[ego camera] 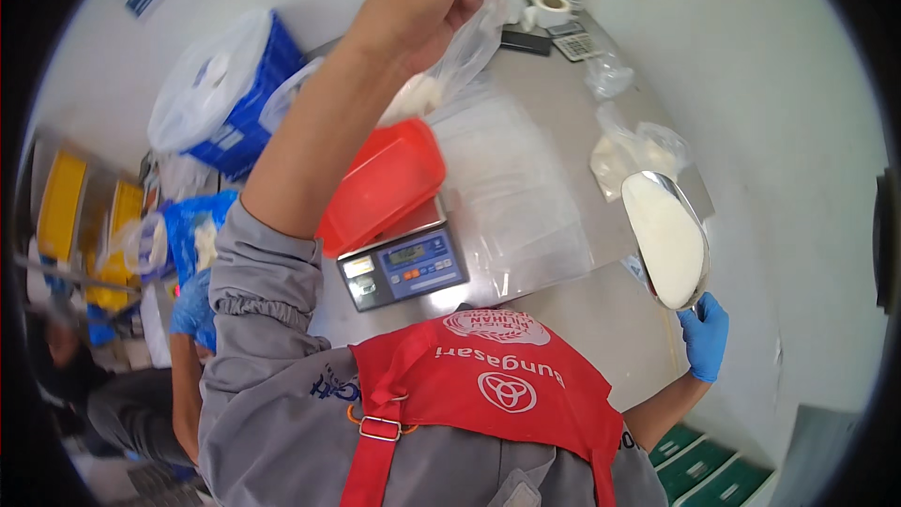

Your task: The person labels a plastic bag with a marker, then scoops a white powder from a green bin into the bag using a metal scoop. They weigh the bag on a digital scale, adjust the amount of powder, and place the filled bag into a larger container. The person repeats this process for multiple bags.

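Observation:
My left hand (429, 3), bare, is raised over the far side of the table and grips the gathered top of a clear plastic bag (473, 49) with pale powder low in it. Below my forearm, a red plastic tray (394, 179) sits tilted on a digital scale (415, 264) with a lit display. At the right, my right hand (706, 338), in a blue glove, holds a metal scoop (706, 253) heaped with white powder (665, 243). Flat clear plastic bags (517, 204) lie beside the scale. Close beyond the scoop rest tied bags of pale powder (619, 155).
At the table's far end are a calculator (577, 46), a tape roll (552, 4) and a black object (526, 42). A blue container with a white plastic liner (211, 98) stands left. A co-worker's blue-gloved hand (191, 306) is near a blue bag (200, 222). Walls border the right.

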The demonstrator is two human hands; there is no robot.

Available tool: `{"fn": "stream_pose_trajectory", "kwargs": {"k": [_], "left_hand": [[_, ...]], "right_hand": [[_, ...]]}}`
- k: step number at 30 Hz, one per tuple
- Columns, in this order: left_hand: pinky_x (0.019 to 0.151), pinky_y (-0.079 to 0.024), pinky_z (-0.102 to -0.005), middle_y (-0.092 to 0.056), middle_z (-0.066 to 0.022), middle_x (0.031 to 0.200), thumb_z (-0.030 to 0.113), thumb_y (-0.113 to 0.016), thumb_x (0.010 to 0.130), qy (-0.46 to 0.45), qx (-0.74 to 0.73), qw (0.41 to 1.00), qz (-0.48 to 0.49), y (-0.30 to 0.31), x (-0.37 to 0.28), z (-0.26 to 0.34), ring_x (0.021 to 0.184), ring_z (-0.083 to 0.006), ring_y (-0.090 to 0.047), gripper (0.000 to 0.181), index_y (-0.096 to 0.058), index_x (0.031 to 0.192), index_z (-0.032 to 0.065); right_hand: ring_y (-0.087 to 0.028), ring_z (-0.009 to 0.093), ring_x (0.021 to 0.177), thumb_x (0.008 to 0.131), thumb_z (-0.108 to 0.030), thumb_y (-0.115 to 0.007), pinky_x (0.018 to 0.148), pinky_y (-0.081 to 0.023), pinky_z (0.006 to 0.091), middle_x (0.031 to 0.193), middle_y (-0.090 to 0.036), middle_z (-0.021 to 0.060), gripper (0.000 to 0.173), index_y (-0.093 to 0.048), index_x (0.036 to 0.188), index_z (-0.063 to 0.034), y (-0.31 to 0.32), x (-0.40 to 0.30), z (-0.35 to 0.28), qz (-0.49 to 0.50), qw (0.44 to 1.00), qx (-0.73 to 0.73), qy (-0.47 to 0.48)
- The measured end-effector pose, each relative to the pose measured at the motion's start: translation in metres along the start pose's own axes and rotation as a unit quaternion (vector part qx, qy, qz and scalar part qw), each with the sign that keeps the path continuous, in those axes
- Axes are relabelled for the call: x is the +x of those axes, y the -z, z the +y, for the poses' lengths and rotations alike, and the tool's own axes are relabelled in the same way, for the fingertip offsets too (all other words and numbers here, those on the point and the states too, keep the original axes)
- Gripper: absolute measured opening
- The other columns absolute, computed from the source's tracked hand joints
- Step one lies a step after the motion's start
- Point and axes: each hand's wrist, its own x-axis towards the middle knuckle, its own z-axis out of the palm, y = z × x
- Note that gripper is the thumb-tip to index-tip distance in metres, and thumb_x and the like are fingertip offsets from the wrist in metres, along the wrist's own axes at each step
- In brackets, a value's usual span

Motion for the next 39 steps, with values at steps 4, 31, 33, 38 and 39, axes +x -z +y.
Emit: {"fn": "stream_pose_trajectory", "kwargs": {"k": [4, 31, 33, 38, 39], "left_hand": [[0.059, -0.047, -0.0221, -0.063, -0.0027, 0.09, 0.002, -0.059, 0.09, 0.043, -0.01, 0.997, 0.064, -0.044, 0.021, -0.084, 0.07, -0.0102, -0.056, 0.015, -0.06, 0.105, 0.0023], [0.115, -0.022, -0.0646, 0.003, -0.0112, 0.166, 0.026, -0.055, 0.089, 0.234, 0.738, 0.603, -0.193, -0.168, 0.224, -0.477, 0.152, -0.0354, -0.011, 0.066, -0.039, 0.153, 0.023], [0.109, -0.037, -0.0537, -0.029, -0.0151, 0.156, 0.023, -0.055, 0.09, 0.125, 0.724, 0.67, -0.106, -0.141, 0.246, -0.475, 0.14, -0.0337, -0.037, 0.054, -0.049, 0.143, 0.0135], [0.079, -0.052, -0.0449, -0.064, -0.0109, 0.106, 0.023, -0.071, 0.084, -0.194, 0.621, 0.758, 0.046, -0.105, 0.264, -0.357, 0.092, -0.0356, -0.066, 0.024, -0.064, 0.099, 0.0055], [0.08, -0.052, -0.0451, -0.063, -0.0122, 0.109, 0.019, -0.07, 0.084, -0.198, 0.625, 0.754, 0.047, -0.089, 0.259, -0.327, 0.093, -0.0361, -0.066, 0.023, -0.064, 0.101, 0.005]], "right_hand": [[-0.032, 0.007, 0.065, 0.084, -0.02, -0.077, 0.052, -0.027, 0.0286, 0.066, -0.035, -0.0041, 0.039, -0.046, 0.072, 0.0009, 0.022, -0.019, 0.044, 0.037, 0.998, 0.004, -0.042], [-0.048, 0.026, 0.051, 0.074, -0.022, -0.082, 0.052, -0.042, 0.0387, 0.062, -0.054, 0.0192, 0.033, -0.059, 0.075, 0.001, 0.042, -0.08, 0.118, 0.161, 0.963, -0.112, -0.185], [-0.051, 0.028, 0.052, 0.073, -0.023, -0.082, 0.053, -0.043, 0.0388, 0.064, -0.056, 0.0205, 0.033, -0.06, 0.075, 0.0006, 0.042, -0.083, 0.123, 0.159, 0.964, -0.109, -0.183], [-0.055, 0.029, 0.053, 0.074, -0.024, -0.082, 0.054, -0.044, 0.0389, 0.065, -0.057, 0.021, 0.032, -0.062, 0.076, 0.0006, 0.052, -0.057, 0.103, 0.16, 0.966, -0.138, -0.148], [-0.055, 0.029, 0.053, 0.074, -0.024, -0.082, 0.054, -0.044, 0.0389, 0.065, -0.057, 0.0209, 0.032, -0.062, 0.077, 0.0006, 0.053, -0.047, 0.101, 0.152, 0.968, -0.147, -0.134]]}}
